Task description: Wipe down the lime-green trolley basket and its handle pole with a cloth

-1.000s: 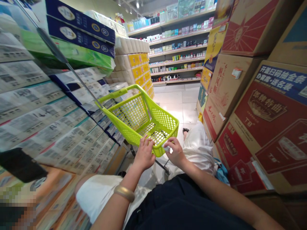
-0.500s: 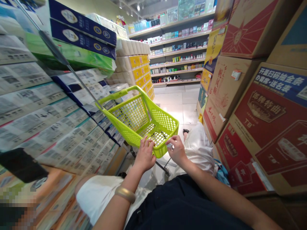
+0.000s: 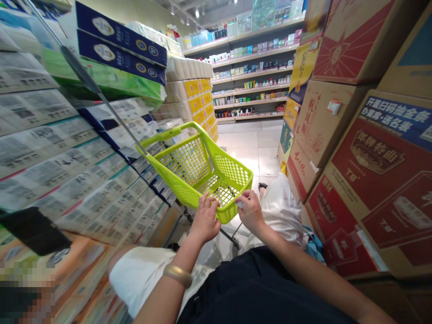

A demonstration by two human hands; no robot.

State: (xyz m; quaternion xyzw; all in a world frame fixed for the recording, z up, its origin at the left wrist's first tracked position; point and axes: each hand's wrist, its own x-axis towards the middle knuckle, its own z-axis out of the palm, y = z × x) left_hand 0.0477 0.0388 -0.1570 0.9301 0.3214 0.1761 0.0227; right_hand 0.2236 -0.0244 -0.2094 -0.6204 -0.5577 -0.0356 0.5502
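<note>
A lime-green shopping basket [image 3: 232,168] with latticed walls stands in front of my knees, nothing visible inside it. It is part of a wheeled trolley; one castor [image 3: 236,243] shows underneath. The fingers of my left hand [image 3: 205,220] are bent over its near rim. At the near right corner, my right hand [image 3: 251,211] is closed against the rim, thumb and fingers together. A small whitish bit shows between those fingers, too small to name. A long metal pole [image 3: 118,119] with a dark grip slants across the left side, overlapping the basket's handle.
Stacked packs of paper goods [image 3: 87,162] line the left side, and cardboard cartons [image 3: 367,171] rise on the right. A phone-like dark object [image 3: 36,230] is at lower left. Tiled floor [image 3: 258,139] leads to shelves of boxes and bottles [image 3: 251,69].
The whole view has shifted slightly to the right. Both hands stay in the same places at the basket's near edge, with no visible change of hold.
</note>
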